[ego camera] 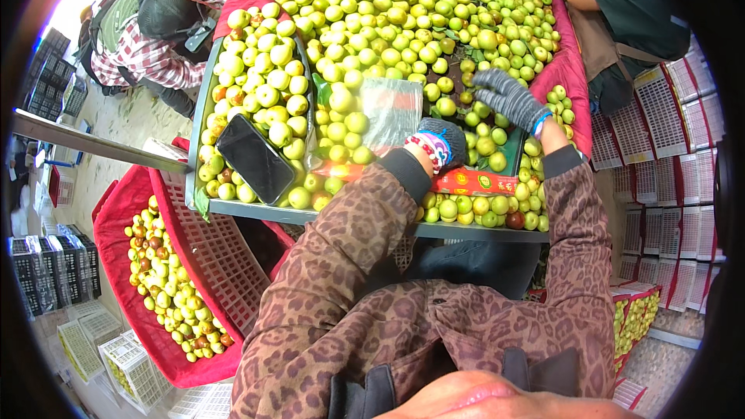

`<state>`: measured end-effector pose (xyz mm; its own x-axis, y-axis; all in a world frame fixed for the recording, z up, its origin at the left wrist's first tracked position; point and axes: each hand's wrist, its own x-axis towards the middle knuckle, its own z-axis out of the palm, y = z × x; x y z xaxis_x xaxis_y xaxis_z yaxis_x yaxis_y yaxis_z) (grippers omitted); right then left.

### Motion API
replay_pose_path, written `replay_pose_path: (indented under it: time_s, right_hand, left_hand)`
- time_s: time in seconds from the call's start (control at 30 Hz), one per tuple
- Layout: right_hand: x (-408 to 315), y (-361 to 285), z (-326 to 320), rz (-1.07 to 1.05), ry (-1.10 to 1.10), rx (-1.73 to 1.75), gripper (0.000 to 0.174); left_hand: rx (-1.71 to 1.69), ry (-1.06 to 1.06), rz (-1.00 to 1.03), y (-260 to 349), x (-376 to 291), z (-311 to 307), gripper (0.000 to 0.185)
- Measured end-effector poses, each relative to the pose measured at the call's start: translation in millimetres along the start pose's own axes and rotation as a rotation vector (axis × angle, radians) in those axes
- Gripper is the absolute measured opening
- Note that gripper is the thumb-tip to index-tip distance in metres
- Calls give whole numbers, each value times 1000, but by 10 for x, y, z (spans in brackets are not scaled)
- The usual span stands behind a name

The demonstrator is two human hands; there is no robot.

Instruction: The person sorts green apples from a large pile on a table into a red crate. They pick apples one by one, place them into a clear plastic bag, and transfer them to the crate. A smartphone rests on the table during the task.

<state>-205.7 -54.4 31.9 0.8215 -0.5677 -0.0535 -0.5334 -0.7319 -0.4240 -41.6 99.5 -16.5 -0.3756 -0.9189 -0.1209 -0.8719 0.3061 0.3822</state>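
Note:
Green jujubes (372, 23), some with brown patches, cover the sorting table in front of me. My left hand (442, 141), in a dark knit glove, is curled above the near part of the heap; its fingers are mostly hidden from view. Just below it lies a red printed carton strip (474, 180) with a dark green panel beside it. My right hand (507, 99), in a striped grey glove, is over the jujubes on the right, fingers extended and nothing visible in them. Left of my left hand is a clear plastic bag (391, 113) lying on the fruit.
A black smartphone (256, 158) rests on jujubes at the table's near left corner. A red-lined crate (209, 267) of jujubes stands lower left. Co-workers are at the left (169, 29) and right (634, 17) sides. White crates (663, 110) are stacked at right.

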Motion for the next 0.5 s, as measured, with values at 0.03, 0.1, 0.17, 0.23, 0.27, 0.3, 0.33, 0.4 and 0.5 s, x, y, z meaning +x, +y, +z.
replay_pose_path:
  time_s: [0.03, 0.1, 0.17, 0.23, 0.27, 0.3, 0.33, 0.4, 0.5]
  right_hand:
    - [53, 91, -70, -71, 122, -132, 39]
    - [205, 252, -209, 161, 264, -356, 61]
    - [318, 321, -254, 448, 181, -631, 75]
    - [389, 274, -170, 531, 48, -675, 85]
    - [415, 214, -111, 522, 35, -642, 83]
    - [416, 144, -63, 492, 19, -596, 81]
    - [444, 68, -25, 470, 2, -541, 81]
    - [423, -78, 29, 220, -34, -329, 66]
    - [405, -203, 63, 54, -86, -156, 48]
  left_hand:
    - [11, -12, -2, -9, -7, 1, 25]
    - [-24, -18, -42, -15, -13, -1, 24]
    - [-34, -15, -33, -18, -16, -6, 24]
    - [-19, 13, -48, -13, -14, -10, 25]
    - [-17, 15, -43, -12, -9, -13, 26]
    - [-14, 11, -39, -6, -7, -14, 26]
    - [-47, -15, -34, -6, 2, -20, 27]
    - [-32, 5, -42, 4, -2, -25, 28]
    - [-56, -56, -84, 19, -25, -42, 29]
